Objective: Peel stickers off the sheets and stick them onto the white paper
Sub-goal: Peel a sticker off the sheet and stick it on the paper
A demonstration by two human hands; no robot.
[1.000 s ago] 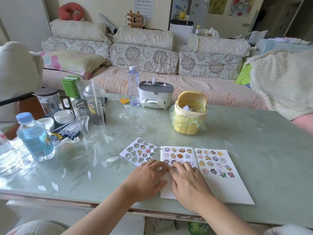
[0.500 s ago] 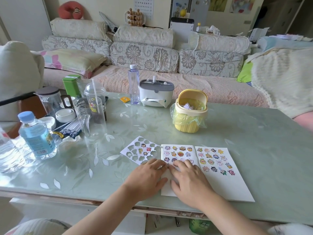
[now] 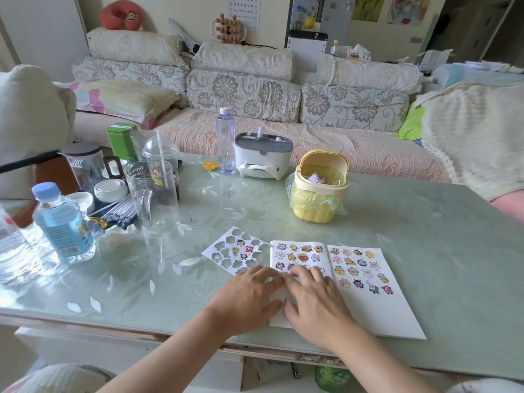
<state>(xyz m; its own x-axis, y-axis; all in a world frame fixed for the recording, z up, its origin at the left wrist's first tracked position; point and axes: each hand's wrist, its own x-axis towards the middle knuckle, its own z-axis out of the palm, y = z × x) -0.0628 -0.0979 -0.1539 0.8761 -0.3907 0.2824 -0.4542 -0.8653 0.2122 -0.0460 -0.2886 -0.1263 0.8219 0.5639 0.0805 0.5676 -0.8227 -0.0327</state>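
Head view — hands flat-fingered: left hand [image 3: 249, 296] and right hand [image 3: 314, 303] touch sticker [image 3: 280, 276] on white paper [image 3: 368, 313].

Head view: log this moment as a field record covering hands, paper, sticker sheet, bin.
left hand: flat, fingertip touching a small sticker on the white paper
right hand: flat on the paper, fingertips at that sticker
white paper: stickers across both halves, lower part bare
sticker sheet: left of the paper, mostly peeled
yellow bin: beyond the paper, lid open
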